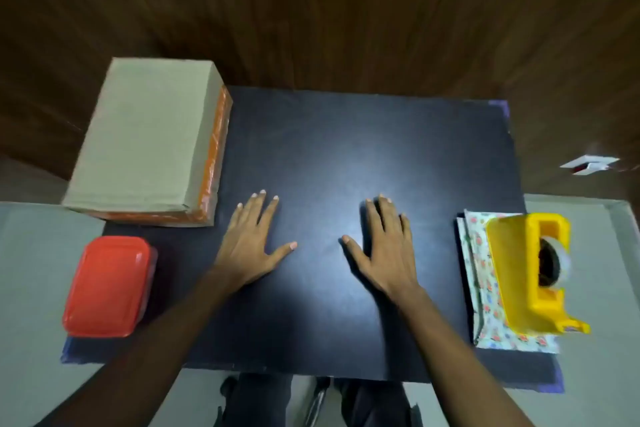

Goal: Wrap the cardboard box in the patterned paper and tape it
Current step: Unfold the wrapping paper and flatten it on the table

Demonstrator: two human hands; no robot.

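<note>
Resting flat, fingers spread: left hand (252,241), right hand (382,246) | patterned paper (481,291) half-hidden under tape dispenser (523,274)

The black table top (346,149) looks smooth and half-matt, with a soft shine in its middle. At its far left corner, the cardboard box (145,139) has a dull, matt brown face; its side toward the table's middle carries glossy orange tape. Near the table's left edge, the red container (107,286) is shiny smooth plastic. At the right edge, the patterned paper (485,291) looks matt, and the yellow tape dispenser (526,274) on it is glossy plastic. Behind the table is brown wood-grain flooring (346,3).
</note>
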